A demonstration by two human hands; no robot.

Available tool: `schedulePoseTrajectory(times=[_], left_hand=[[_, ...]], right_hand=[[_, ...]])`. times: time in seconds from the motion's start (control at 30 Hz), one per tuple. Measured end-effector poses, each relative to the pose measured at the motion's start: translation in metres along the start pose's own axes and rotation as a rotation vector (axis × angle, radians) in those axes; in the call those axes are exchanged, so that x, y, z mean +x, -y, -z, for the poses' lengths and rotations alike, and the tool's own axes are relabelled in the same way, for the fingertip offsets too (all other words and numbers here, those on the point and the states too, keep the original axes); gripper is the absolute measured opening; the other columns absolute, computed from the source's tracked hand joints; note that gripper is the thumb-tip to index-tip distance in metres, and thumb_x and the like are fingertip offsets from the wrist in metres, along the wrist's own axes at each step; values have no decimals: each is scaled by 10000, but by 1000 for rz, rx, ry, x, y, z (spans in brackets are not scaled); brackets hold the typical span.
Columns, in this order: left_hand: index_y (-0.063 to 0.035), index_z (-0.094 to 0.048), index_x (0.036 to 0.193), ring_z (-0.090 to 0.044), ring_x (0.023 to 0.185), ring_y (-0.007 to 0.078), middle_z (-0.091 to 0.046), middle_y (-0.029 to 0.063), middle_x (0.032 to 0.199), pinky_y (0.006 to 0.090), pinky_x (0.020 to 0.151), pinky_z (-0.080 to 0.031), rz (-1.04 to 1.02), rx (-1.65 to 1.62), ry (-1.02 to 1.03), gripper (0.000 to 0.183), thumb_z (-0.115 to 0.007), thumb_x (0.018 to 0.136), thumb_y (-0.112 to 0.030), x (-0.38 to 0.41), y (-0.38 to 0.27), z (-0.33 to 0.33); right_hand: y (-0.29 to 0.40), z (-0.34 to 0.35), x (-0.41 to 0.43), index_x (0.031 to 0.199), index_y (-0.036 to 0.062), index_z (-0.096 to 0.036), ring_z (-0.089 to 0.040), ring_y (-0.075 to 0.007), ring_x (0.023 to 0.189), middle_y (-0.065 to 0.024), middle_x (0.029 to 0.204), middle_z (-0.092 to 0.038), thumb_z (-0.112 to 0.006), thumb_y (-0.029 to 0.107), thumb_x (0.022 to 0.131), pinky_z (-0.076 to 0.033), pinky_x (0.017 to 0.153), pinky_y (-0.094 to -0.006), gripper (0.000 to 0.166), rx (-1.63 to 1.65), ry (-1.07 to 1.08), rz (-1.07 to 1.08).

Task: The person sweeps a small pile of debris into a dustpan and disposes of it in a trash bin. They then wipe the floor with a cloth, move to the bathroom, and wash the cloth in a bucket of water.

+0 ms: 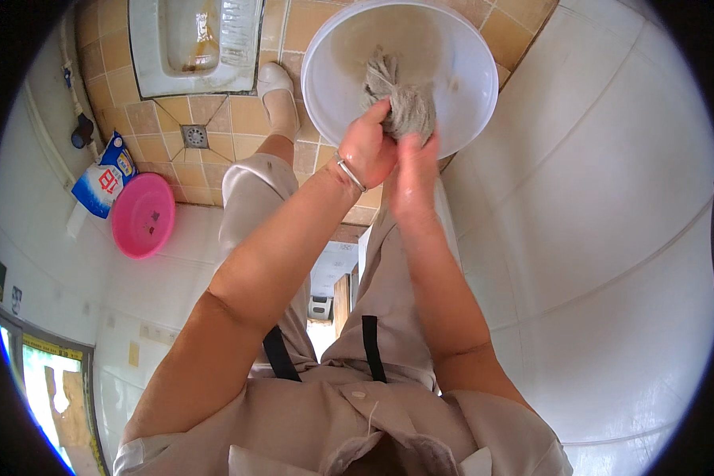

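Observation:
Bunched between my hands is a wet greyish-beige cloth [413,110], twisted in the middle, perhaps a rag or mop head. It hangs over a white plastic bucket [473,113] with murky brownish water [357,35] inside. My left hand [369,146], with a metal bangle at the wrist, grips the cloth from the left, the thumb lying across it. On the lower right side my right hand [415,172] is closed around the bundle, slightly blurred. Both hands are above the bucket's near rim, and the far end of the cloth points towards the water.
A squat toilet [149,71] is set into the tiled floor at upper left, with a floor drain [194,137] below it. A pink basin [143,232] and a blue-and-white plastic packet [104,178] are by the left wall. A white tiled wall [577,178] rises close on the right.

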State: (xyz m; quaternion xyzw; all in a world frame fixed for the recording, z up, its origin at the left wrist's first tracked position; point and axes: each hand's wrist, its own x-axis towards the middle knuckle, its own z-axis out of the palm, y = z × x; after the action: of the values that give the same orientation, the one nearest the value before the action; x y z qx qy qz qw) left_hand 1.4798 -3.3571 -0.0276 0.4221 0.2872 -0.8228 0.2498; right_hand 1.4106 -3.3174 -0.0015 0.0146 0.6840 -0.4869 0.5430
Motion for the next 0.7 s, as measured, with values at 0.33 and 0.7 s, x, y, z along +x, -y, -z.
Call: schedulePoseTrajectory(times=[0.33,0.7], left_hand=[[-71,-534,1201,-562,1056,224,-594,95,1162,374,951,-454,4,122,-209,417,-396,986,-401,9,-22,6],[-75,-365,1328,-512,1135,235,-519,88,1243,393,942,-437,-129,265,-197,449,-471,976,-333,11,7,8]], right_hand=[[16,-20,2,1105,-9,-528,-573,-175,925,-103,1049,-596,-624,129,831,-468,817,-313,321,-369,-23,218],[10,-9,78,1235,-86,-438,-553,-230,997,-190,1112,-579,-592,118,777,-437,885,-342,524,-404,-365,87]])
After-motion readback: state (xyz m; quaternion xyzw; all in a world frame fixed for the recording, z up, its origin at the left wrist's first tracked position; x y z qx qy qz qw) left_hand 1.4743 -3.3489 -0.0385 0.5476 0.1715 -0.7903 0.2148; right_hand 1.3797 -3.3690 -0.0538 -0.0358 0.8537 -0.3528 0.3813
